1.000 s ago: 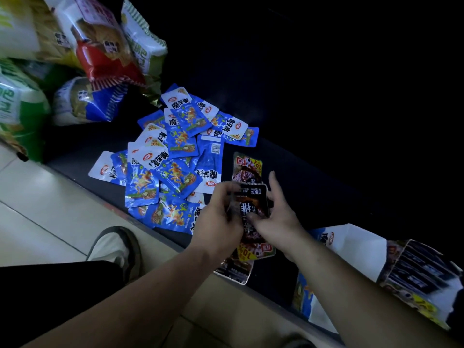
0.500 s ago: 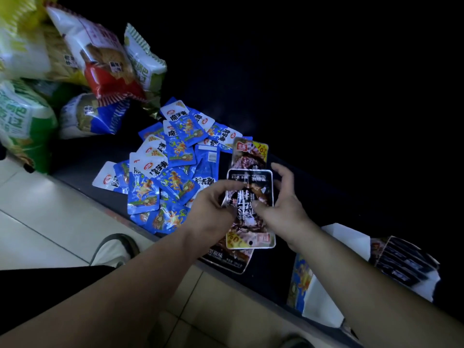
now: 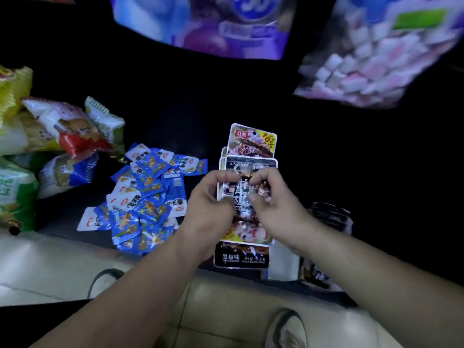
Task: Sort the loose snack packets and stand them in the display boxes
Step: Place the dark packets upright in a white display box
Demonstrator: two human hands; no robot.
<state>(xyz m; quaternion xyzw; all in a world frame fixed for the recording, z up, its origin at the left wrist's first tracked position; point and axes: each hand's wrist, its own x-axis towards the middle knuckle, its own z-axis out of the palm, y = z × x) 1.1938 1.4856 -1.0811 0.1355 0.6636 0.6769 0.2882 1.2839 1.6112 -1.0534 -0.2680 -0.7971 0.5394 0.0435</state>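
Left hand (image 3: 213, 204) and right hand (image 3: 273, 204): both curled in, fingertips pinching one small stack of dark packets (image 3: 251, 162) from either side. The stack is held flat-on in the air over the shelf edge. It is uneven: one packet sticks out at the top, another at the bottom.

Likely step: squaring the stack before boxing it.

Left of the hands, the blue packets (image 3: 148, 197) lie in a loose heap on the dark shelf (image 3: 62, 217), unsorted. Just behind the right wrist stands a dark display box (image 3: 329, 217); its contents are too dim to tell.

Progress: early. One kind is gathered, nothing is visibly stood in a box, and the whole blue heap is left.
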